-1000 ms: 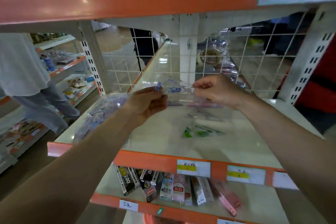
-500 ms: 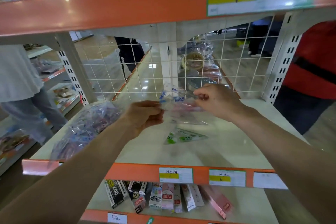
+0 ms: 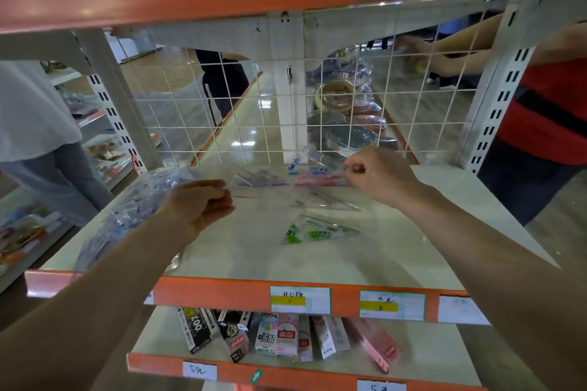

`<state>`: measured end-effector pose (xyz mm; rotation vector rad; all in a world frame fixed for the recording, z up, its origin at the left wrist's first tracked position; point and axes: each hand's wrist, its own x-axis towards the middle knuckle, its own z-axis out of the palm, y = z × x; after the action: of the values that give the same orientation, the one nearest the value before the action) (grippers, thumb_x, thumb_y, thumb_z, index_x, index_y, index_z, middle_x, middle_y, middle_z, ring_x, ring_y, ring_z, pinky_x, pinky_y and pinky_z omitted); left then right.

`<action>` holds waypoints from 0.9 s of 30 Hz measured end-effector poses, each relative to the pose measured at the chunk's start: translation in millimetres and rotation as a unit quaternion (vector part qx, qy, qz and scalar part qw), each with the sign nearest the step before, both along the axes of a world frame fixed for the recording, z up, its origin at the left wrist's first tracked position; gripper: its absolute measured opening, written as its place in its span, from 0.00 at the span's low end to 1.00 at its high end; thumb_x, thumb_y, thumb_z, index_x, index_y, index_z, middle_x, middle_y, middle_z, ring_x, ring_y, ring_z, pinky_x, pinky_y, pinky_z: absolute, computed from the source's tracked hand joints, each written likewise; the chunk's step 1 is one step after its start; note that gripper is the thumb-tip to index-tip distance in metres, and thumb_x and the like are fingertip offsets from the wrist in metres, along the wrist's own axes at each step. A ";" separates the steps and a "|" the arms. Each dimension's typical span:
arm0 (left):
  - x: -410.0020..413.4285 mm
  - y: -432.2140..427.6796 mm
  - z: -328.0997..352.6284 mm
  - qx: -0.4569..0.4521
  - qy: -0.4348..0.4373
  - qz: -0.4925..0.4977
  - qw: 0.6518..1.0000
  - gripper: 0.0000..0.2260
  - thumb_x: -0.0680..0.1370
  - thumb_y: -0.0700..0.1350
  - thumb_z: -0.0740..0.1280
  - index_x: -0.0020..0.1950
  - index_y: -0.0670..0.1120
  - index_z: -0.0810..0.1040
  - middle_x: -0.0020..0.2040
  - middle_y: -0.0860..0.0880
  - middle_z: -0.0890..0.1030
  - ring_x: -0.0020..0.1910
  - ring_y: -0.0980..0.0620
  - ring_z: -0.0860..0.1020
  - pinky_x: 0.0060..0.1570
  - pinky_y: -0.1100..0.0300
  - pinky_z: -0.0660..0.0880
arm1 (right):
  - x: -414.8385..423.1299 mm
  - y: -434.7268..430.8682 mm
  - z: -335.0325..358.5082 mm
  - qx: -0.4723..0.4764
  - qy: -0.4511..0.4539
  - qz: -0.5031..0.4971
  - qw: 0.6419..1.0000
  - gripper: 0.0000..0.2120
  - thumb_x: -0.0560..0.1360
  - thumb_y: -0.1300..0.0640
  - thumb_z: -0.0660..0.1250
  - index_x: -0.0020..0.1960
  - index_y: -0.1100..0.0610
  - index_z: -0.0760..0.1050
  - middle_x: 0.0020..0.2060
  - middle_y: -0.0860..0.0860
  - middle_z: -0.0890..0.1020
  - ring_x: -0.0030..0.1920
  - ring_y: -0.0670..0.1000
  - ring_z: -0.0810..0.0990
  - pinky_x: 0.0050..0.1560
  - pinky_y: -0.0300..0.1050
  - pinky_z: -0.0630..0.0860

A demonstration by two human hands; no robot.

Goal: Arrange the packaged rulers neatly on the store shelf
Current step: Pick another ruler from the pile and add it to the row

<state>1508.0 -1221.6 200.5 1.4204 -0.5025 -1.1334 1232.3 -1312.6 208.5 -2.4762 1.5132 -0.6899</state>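
1. The left hand (image 3: 197, 206) and right hand (image 3: 381, 174) each pinch one end of a clear ruler pack (image 3: 286, 182), grip tight.
2. It hangs over the shelf (image 3: 254, 257), where a green pack (image 3: 317, 230) lies.

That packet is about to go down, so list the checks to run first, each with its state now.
1. Left hand grips the clear packet at its left end: ok.
2. Right hand pinches its right end: ok.
3. Packet held roughly level above the shelf: ok.
4. Bare shelf around the green packet for setting down: ok.
5. Bag of packets on the shelf's left lies back from the front edge: cannot tell, partly hidden.
6. Held packet's contents unbent: cannot tell, blurred.
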 end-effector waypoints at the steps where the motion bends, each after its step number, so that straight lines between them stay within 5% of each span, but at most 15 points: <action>1: 1.0 -0.2 -0.5 0.000 0.002 0.004 1.000 0.10 0.78 0.29 0.58 0.43 0.39 0.75 0.33 0.42 0.79 0.37 0.48 0.76 0.27 0.57 0.80 | -0.8 -1.6 -3.0 0.005 0.009 -0.005 1.000 0.21 0.76 0.53 0.67 0.26 0.48 0.65 0.23 0.45 0.66 0.27 0.42 0.65 0.30 0.40 0.60; 5: 5.6 -1.2 -3.0 0.000 0.011 0.013 1.000 0.09 0.78 0.29 0.58 0.43 0.39 0.75 0.39 0.41 0.76 0.37 0.48 0.76 0.28 0.57 0.80 | -4.4 -6.2 -20.0 0.050 0.036 -0.020 0.998 0.06 0.75 0.50 0.67 0.42 0.49 0.80 0.30 0.46 0.75 0.36 0.50 0.76 0.32 0.40 0.65; 11: 10.4 -4.1 -8.5 0.002 0.025 0.022 0.999 0.10 0.78 0.29 0.58 0.42 0.40 0.74 0.34 0.42 0.77 0.36 0.48 0.76 0.27 0.58 0.79 | -5.8 -9.1 -32.6 0.117 0.035 -0.049 0.991 0.08 0.75 0.53 0.67 0.51 0.51 0.82 0.47 0.50 0.83 0.46 0.52 0.80 0.46 0.44 0.74; 17: 12.8 -6.4 -13.8 0.001 0.036 0.028 0.999 0.11 0.77 0.29 0.58 0.41 0.40 0.75 0.29 0.44 0.78 0.36 0.48 0.76 0.27 0.58 0.80 | -2.7 -10.3 -36.9 0.146 0.034 -0.050 0.987 0.07 0.74 0.54 0.68 0.51 0.51 0.83 0.49 0.51 0.84 0.48 0.52 0.81 0.50 0.46 0.77; 27: 11.2 -5.0 -14.0 0.005 0.034 0.019 0.999 0.10 0.78 0.29 0.58 0.42 0.40 0.75 0.37 0.42 0.76 0.37 0.48 0.76 0.28 0.57 0.80 | 3.7 -5.3 -36.7 0.162 0.047 -0.046 0.985 0.09 0.75 0.55 0.66 0.52 0.52 0.82 0.53 0.51 0.82 0.53 0.53 0.79 0.53 0.43 0.73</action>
<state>1519.2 -1226.6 186.5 1.3897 -0.4214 -1.1517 1235.9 -1317.9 171.9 -2.2341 1.6317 -0.3119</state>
